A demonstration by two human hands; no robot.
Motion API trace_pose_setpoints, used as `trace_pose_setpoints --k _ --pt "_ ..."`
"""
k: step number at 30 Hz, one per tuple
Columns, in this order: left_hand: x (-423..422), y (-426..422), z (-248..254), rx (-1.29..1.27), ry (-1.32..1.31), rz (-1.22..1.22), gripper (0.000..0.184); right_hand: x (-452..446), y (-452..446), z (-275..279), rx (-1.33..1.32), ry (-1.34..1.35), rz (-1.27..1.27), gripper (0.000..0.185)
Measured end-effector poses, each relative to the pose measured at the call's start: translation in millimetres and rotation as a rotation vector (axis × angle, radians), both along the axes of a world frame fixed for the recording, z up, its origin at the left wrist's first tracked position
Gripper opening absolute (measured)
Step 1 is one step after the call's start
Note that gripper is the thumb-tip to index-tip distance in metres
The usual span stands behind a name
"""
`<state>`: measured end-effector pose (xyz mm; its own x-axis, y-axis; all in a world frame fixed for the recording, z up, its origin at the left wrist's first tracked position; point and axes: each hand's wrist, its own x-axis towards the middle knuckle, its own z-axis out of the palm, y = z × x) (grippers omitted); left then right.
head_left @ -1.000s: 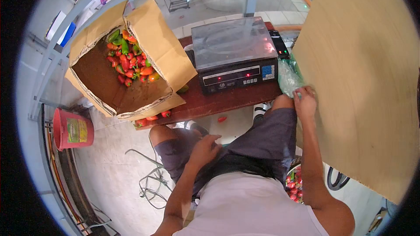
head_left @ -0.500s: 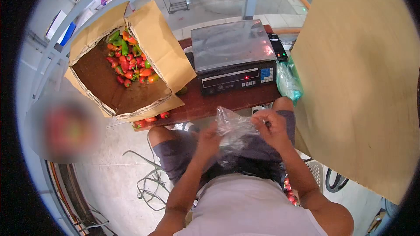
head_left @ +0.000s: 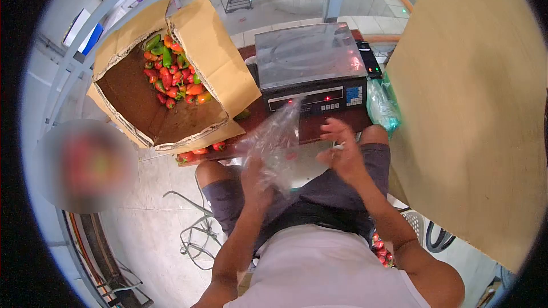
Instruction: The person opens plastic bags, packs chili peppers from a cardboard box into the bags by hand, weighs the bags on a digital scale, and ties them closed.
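Note:
A clear plastic bag (head_left: pixel 278 142) hangs unfolded above my lap, its upper end in front of the scale. My left hand (head_left: pixel 258 181) grips its lower left side, the fingers partly hidden by the plastic. To the right of the bag, apart from it, my right hand (head_left: pixel 341 151) is raised with fingers spread; a small whitish bit shows near the fingers. Behind the bag stands a black digital scale (head_left: pixel 311 68) with a metal plate. At left, an open cardboard box (head_left: pixel 228 71) holds red, orange and green peppers (head_left: pixel 171 77).
The brown bench (head_left: pixel 331 127) carries the scale and box. More peppers (head_left: pixel 200 151) lie at its front edge. A green plastic bundle (head_left: pixel 382 105) sits right of the scale, beside a large wooden board (head_left: pixel 462 108). Cord (head_left: pixel 200 234) lies on the floor.
The clear bag came into my hands, then opened out and rose leftward with my left hand. My right hand left the green bundle, joined at the bag, then came away from it.

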<state>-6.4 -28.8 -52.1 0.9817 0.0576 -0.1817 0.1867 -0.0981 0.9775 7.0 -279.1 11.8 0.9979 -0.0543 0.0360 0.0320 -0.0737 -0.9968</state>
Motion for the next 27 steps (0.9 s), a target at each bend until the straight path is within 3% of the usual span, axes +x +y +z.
trace_pose_setpoints --k 1,2,4,6,8,9,11,15,17,19,21,24,27 --pt "-2.5 1.2 -17.0 0.194 -0.091 -0.066 0.027 -7.4 11.5 2.2 -0.081 -0.008 0.051 0.066" --pt "-8.5 -16.5 -11.0 0.162 -0.143 -0.103 0.029 -14.8 23.0 4.3 -0.162 -0.02 0.102 0.066" --pt "-16.1 -46.1 24.4 -0.376 0.095 -0.154 0.012 -22.6 33.1 -5.8 -0.228 -0.044 0.135 0.059" --pt "-20.5 -32.0 -7.6 -0.075 -0.035 -0.2 0.012 -20.3 22.8 -14.8 -0.159 0.074 0.145 0.048" --pt "-15.2 -24.6 -3.2 -0.164 0.063 -0.062 0.011 -7.2 9.8 1.2 -0.022 0.166 0.084 0.027" --pt "-12.3 -20.9 -1.2 -0.212 0.107 0.013 0.01 -3.8 3.4 -1.9 0.003 0.143 0.083 0.027" --pt "-4.2 -8.2 12.2 -0.541 0.322 0.113 0.008 0.4 -10.3 -14.3 0.048 0.098 0.083 0.027" --pt "-10.0 8.2 -24.8 -0.2 0.077 -0.028 0.02 2.2 -2.0 -2.9 0.054 0.048 0.137 0.034" --pt "-13.7 6.2 -24.9 -0.008 -0.043 -0.133 0.021 -7.4 28.8 17.3 -0.275 -0.224 0.122 0.036" --pt "-16.0 -7.2 -1.8 -0.127 0.048 -0.102 0.018 -15.4 35.3 18.8 -0.48 -0.306 0.178 0.036" --pt "-16.1 -19.4 26.9 -0.566 0.347 0.085 0.016 -18.0 24.8 9.0 -0.554 -0.201 0.32 0.033" --pt "-14.1 -13.2 36.4 -0.639 0.364 0.113 0.015 -5.1 12.1 3.8 -0.279 -0.047 0.035 0.023" --pt "-9.2 -21.6 51.7 -0.431 0.084 0.176 0.019 -2.7 5.1 -5.0 -0.216 0.036 -0.036 0.022"
